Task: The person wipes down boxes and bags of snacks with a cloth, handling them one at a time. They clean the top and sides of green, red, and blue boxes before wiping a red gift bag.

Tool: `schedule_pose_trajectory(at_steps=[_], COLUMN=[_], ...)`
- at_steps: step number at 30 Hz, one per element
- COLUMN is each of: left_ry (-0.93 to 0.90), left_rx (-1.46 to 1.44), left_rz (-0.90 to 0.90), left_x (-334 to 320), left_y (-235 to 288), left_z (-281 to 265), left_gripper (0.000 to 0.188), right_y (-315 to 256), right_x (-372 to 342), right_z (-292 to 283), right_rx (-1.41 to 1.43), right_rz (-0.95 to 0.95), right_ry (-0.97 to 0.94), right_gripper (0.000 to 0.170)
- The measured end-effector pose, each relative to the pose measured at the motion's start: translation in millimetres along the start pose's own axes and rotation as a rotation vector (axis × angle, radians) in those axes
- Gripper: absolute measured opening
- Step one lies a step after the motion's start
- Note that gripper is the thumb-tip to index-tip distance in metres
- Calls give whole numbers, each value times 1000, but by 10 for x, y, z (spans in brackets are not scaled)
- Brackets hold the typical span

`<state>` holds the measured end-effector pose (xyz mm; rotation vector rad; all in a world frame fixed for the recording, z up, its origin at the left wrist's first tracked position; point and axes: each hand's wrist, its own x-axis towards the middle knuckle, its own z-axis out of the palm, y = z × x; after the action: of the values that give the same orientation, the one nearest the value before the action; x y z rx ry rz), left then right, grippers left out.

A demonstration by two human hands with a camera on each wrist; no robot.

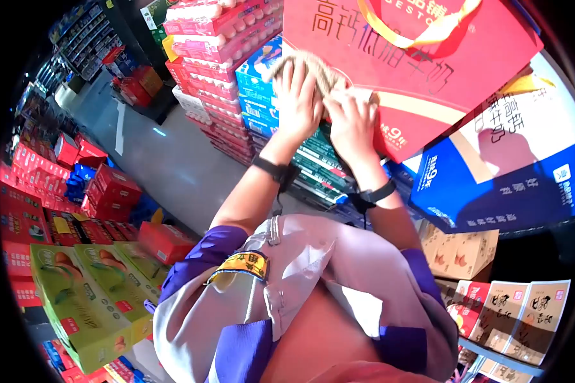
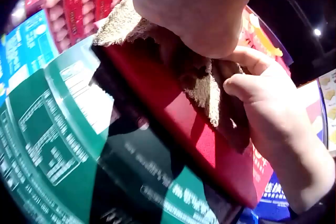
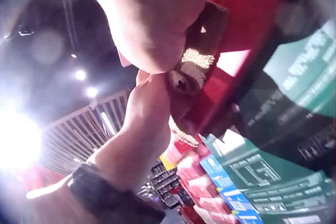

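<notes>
A tan fluffy cloth (image 1: 326, 75) lies against the edge of a red milk gift box (image 1: 415, 83) with a yellow ribbon handle. My left hand (image 1: 298, 96) rests on the cloth at the box's left side, its fingers stretched over it. Beside it, my right hand (image 1: 352, 124) holds the cloth near the box's lower corner. In the left wrist view, the thumb and fingers of the right hand (image 2: 273, 103) pinch a bunched fold of the cloth (image 2: 207, 95). The left palm is turned away in that view.
Stacked green cartons (image 2: 58, 145) stand under the red box. A blue and white milk box (image 1: 505, 172) is at the right. Tall stacks of egg trays (image 1: 201, 54) and blue cartons (image 1: 257, 89) stand to the left. Green gift boxes (image 1: 86, 300) are at the lower left, beside an aisle (image 1: 153, 147).
</notes>
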<state>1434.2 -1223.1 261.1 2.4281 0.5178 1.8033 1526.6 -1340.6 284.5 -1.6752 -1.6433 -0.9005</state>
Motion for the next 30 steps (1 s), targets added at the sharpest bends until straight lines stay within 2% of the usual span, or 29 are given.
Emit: schedule_pose_trajectory(at_steps=[3, 6, 8, 10, 12, 14, 15, 16, 18, 20, 21, 22, 24, 26, 28, 29, 30], left_ry=[18, 10, 39, 69, -2, 96, 121, 148, 17, 135, 173, 106, 156, -6, 58, -6, 73], left_rx=[-103, -97, -141, -437, -437, -480, -500, -515, -624, -596, -599, -658, -595, -605, -605, -604, -650], left_rz=[-74, -148, -230, -353, -533, -409, -336, -260, -308, -183, -142, -173, -258, -484, -477, -518, -476], left_x=[-392, -509, -344, -46, 245, 581, 768, 944, 1176, 1247, 1202, 1135, 753, 241, -131, -240, -260], left_y=[-83, -125, -120, -169, -171, -259, -265, -256, -232, -256, -302, -331, -412, -489, -516, -541, -571], left_z=[71, 61, -3, -88, -229, -292, -373, -452, -597, -539, -445, -419, -168, -24, -25, -70, -61], left_gripper=[52, 56, 58, 60, 53, 49, 49, 49, 51, 53, 54, 52, 49, 42, 35, 30, 28], right_y=[-87, -242, -263, -267, -291, -319, -315, -304, -302, -338, -372, -411, -400, -394, -446, -470, -481], right_x=[-135, 33, 232, 463, 734, 1023, 1147, 1270, 1467, 1558, 1538, 1486, 1274, 921, 651, 552, 476], right_z=[164, 203, 210, 165, 68, -47, -80, -112, -167, -181, -136, -62, 194, 382, 502, 532, 538], right_rx=[52, 20, -5, 23, -11, -95, -158, -173, -222, -188, -212, -238, -188, -198, -142, -121, -100], right_rz=[-44, -59, -107, -150, -141, -141, -164, -152, -129, -123, -107, -90, -147, -189, -208, -213, -215], right_ry=[-84, -196, -166, -120, -84, 3, 69, 127, 259, 330, 319, 308, 206, -26, -207, -262, -311], right_gripper=[22, 16, 13, 14, 17, 19, 13, 16, 23, 30, 31, 32, 29, 28, 33, 34, 35])
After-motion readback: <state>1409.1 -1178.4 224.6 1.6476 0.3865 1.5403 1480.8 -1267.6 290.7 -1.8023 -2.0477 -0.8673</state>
